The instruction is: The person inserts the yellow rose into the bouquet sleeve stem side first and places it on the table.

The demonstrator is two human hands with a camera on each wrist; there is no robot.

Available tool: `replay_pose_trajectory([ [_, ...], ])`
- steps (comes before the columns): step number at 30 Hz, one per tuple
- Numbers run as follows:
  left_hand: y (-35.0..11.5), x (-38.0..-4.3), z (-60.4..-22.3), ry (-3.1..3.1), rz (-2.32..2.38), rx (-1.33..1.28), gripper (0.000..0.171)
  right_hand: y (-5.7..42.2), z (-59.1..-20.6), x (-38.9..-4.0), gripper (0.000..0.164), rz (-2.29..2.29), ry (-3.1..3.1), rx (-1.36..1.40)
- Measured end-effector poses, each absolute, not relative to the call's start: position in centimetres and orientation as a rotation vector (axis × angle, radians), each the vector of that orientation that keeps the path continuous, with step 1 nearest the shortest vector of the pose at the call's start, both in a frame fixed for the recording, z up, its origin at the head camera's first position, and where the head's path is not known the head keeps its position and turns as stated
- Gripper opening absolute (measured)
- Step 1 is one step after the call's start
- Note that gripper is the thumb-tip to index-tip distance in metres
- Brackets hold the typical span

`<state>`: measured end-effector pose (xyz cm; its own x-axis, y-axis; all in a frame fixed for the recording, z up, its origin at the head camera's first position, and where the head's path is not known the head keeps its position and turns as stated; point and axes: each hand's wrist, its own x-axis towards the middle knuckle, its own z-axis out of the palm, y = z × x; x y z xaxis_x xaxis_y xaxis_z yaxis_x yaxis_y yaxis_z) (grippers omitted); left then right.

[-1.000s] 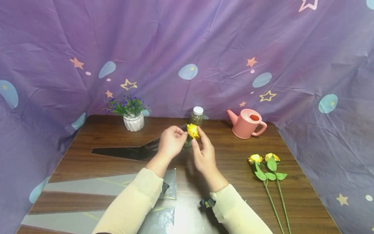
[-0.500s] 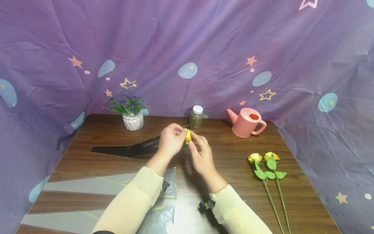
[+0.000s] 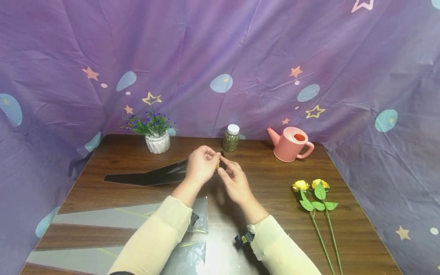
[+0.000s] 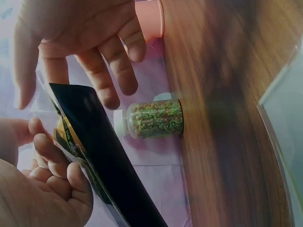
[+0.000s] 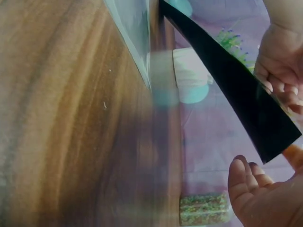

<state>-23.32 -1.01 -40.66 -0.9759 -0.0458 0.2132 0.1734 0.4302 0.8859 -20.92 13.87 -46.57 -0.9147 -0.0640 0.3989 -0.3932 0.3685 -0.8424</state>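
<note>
The black sleeve [image 3: 165, 173] is glossy and long, wide at its mouth and narrowing to a tail that points to the left of the wooden table [image 3: 275, 198]. It slants, its mouth raised between the two hands. Just a sliver of the yellow flower [image 4: 62, 134] shows inside, by the mouth. The left hand [image 3: 203, 164] pinches the sleeve's edge between thumb and forefinger, its other fingers folded in. The right hand [image 3: 237, 183] is loosely spread, its forefinger at the mouth and its thumb apart from it; whether the forefinger touches the flower, I can't tell.
</note>
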Motion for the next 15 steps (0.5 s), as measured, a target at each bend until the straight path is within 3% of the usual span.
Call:
replay_pose_trajectory([
  [8, -1.2, -23.5, -41.5, -2.500, -1.469, -0.074, 0.017, 13.3, -47.1, -21.3, 0.011, 1.776, -2.276, 0.318],
  [15, -2.5, -23.6, -42.6, -2.615, -1.355, -0.017, 0.028, 11.8, -47.7, -21.8, 0.003, 1.842, -2.328, 0.307],
])
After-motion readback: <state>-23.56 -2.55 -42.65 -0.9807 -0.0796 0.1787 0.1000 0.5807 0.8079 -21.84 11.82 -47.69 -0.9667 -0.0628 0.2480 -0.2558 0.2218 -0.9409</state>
